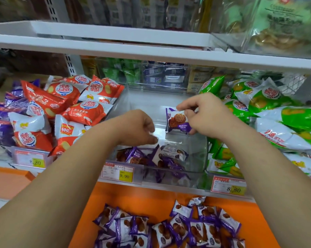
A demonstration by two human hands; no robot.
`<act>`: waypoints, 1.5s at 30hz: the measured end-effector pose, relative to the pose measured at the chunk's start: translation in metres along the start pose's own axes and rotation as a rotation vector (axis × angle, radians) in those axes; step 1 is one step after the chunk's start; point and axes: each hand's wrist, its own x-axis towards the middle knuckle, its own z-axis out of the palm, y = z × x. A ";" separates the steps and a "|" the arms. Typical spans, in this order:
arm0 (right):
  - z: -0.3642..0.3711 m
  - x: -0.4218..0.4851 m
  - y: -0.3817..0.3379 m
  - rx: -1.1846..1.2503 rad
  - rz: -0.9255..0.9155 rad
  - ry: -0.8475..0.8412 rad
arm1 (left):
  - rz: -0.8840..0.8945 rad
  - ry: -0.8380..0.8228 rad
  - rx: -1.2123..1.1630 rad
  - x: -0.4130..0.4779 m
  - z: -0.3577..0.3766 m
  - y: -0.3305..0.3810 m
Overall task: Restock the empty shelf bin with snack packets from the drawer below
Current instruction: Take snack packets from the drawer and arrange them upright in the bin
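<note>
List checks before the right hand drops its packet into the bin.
1. Right hand pinches held packet: ok.
2. Position: held packet over clear bin, within its walls: ok.
3. Room left: only a few binned packets at the front: ok.
4. Left hand apart from held packet: ok.
5. Left hand empty: cannot tell; its fingers are curled and blurred.
6. Drawer holds more stock packets: ok.

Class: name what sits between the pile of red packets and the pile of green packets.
In the head view, the clear bin sits there, a few purple packets at its front, with the right hand pinching one more packet over it.
</note>
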 end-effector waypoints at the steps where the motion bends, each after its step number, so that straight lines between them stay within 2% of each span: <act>1: -0.002 -0.001 0.000 0.023 0.011 -0.001 | -0.031 -0.038 0.079 -0.001 0.002 0.002; 3: -0.003 -0.003 0.000 0.050 0.014 0.003 | -0.078 -0.104 0.127 -0.003 0.013 0.003; 5: -0.003 -0.004 0.001 0.050 0.006 0.016 | -0.087 -0.108 0.072 -0.004 0.023 0.003; 9: -0.002 -0.003 0.004 0.139 0.028 0.028 | -0.097 0.007 -0.048 -0.003 0.011 0.003; 13: 0.000 -0.001 0.005 0.260 0.077 0.064 | -0.123 0.189 -0.475 -0.006 -0.014 0.005; 16: 0.000 0.001 0.007 0.290 0.076 0.108 | -0.123 0.213 -0.750 -0.009 -0.020 0.007; 24: -0.003 0.000 0.005 0.248 0.001 0.140 | -0.168 0.178 -0.989 -0.002 -0.009 -0.003; 32: 0.000 0.002 0.005 0.162 -0.054 0.134 | -0.176 0.156 -1.172 0.006 0.000 -0.010; 34: 0.004 0.002 0.004 0.123 -0.060 0.117 | -0.142 0.108 -1.213 0.006 0.002 -0.009; 39: 0.014 0.005 0.006 0.093 -0.036 0.064 | -0.122 0.052 -1.092 0.011 0.013 -0.008; 42: 0.014 0.011 -0.003 -0.074 -0.047 0.016 | -0.160 0.021 -1.063 0.014 0.015 -0.014; 45: 0.018 0.031 -0.018 -0.327 -0.035 -0.124 | -0.179 0.087 -0.974 0.017 0.013 -0.022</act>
